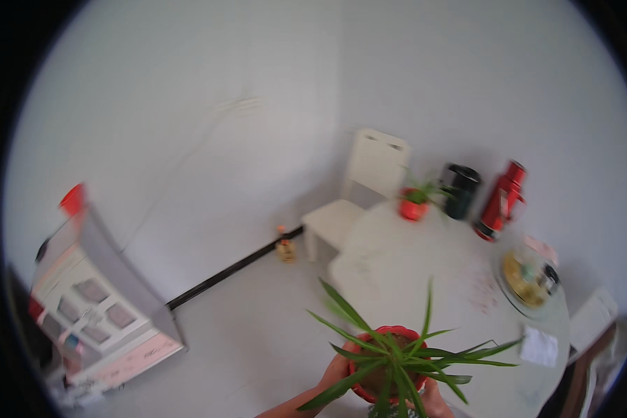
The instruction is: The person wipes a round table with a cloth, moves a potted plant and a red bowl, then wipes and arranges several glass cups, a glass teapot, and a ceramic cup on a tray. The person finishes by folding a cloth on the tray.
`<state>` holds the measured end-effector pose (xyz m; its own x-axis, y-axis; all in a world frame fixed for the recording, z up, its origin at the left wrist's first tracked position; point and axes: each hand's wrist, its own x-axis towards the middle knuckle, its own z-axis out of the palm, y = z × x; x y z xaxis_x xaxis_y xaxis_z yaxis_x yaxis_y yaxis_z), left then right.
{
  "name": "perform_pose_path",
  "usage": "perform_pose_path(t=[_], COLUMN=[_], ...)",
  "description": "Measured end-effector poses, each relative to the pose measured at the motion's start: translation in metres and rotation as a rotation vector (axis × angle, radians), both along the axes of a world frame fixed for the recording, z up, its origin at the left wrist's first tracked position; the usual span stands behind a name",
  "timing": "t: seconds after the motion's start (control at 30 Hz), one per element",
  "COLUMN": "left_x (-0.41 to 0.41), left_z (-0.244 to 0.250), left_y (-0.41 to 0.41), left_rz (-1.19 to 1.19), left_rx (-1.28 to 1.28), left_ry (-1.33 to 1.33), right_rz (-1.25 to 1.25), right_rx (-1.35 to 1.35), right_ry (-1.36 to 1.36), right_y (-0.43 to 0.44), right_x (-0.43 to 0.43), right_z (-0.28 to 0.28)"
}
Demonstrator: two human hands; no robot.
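Note:
Between my two hands is a red flowerpot [359, 387] with a scalloped rim, filled with brown soil. A green plant with long, narrow leaves [397, 360] grows from it and spreads over the rim. My left hand [336, 369] grips the pot's left side. On the lower right, my right hand [434, 401] holds the pot, partly covered by leaves. The pot is held up at the near left edge of a white round table [418, 261].
On the table stand a smaller red potted plant [414, 209], a dark green jug [461, 193], a red thermos flask [501, 201], a round tray of items [525, 279] and a white cloth or paper [539, 347]. A white chair [379, 157] stands behind. At left is a white-and-pink cabinet [104, 313].

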<state>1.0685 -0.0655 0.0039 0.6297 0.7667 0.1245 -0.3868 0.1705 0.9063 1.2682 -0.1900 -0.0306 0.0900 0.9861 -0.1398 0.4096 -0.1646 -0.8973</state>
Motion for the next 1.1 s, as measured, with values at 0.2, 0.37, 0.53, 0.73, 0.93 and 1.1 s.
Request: perform_pose_path(t=[0.2,0.37,0.53,0.73,0.93,1.1], left_x=[-0.177,-0.306,-0.404,-0.497,-0.577,-0.664], left_z=[0.020,0.048,0.066,0.070,0.112,0.130], left_y=[0.021,0.020,0.025,0.069,0.114,0.145], left_rz=[0.172,0.289,0.441,0.597,0.745,0.959], left_rx=[-0.142,0.092,0.332,0.377,0.311,0.491], left_ry=[-0.039,0.159,0.192,0.361,0.281,0.582], right_rz=[0.123,0.397,0.606,0.879,0.990,1.125], right_rx=[0.190,0.333,0.169,0.154,0.252,0.334], right_ry=[0.316,0.235,0.301,0.476,0.339,0.363], right_y=[0.080,0.143,0.201,0.281,0.351,0.409], right_x=[-0.143,-0.264,-0.350,-0.463,-0.563,-0.653], right_z=[0.019,0.078,0.086,0.121,0.155,0.177])
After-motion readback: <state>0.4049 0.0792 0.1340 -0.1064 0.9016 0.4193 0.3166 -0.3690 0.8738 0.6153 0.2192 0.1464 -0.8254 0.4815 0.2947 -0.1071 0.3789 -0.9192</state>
